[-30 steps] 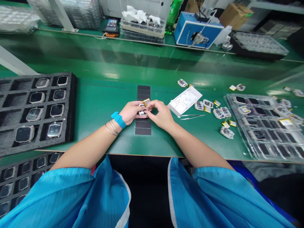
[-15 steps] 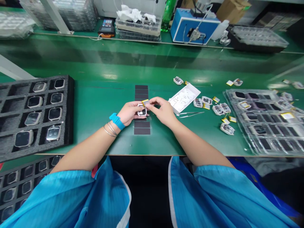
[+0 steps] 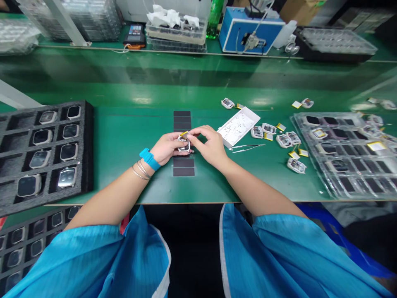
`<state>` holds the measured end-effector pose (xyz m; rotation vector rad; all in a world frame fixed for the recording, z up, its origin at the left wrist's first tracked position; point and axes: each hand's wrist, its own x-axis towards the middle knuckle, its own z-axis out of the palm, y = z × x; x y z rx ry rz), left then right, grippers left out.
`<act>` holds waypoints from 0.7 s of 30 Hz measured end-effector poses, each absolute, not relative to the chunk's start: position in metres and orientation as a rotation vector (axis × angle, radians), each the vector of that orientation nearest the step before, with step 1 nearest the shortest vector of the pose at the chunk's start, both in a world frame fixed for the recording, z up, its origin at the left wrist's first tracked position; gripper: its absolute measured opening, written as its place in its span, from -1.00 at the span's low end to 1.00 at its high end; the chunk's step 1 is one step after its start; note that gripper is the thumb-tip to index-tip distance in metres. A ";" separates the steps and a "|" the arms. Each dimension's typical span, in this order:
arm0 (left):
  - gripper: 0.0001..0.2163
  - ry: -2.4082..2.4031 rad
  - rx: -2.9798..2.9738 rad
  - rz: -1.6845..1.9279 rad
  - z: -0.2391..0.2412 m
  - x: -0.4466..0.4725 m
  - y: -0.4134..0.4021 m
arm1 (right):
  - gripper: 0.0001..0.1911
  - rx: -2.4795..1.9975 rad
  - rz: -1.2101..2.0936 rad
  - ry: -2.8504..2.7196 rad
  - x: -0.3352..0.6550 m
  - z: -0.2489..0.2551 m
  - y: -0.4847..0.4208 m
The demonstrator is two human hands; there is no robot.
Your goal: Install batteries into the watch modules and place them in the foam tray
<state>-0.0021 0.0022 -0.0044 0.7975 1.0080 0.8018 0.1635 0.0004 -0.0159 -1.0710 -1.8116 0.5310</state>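
My left hand grips a small silver watch case just above a dark strip of black pads on the green bench. My right hand meets it from the right, thumb and forefinger pinched on a small yellow-edged battery piece at the case's top. Both hands are closed and touching the case. A blue band and thin bangles sit on my left wrist.
A black foam tray with several watches lies at the left. A clear plastic tray sits at the right, with loose watch cases, tweezers and a white parts box between. A blue machine stands at the back.
The battery piece has come down closer onto the case under my right fingers. The head view has shifted slightly, so the bench items sit a little further left and higher.
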 end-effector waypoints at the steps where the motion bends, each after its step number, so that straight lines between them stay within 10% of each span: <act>1: -0.80 1.006 0.794 0.803 -0.005 -0.002 0.002 | -0.93 -1.051 0.512 -1.829 0.163 -0.016 0.000; 21: -0.62 0.787 0.597 0.794 -0.009 -0.010 0.007 | -0.80 -0.945 -0.025 -2.217 0.169 -0.020 0.001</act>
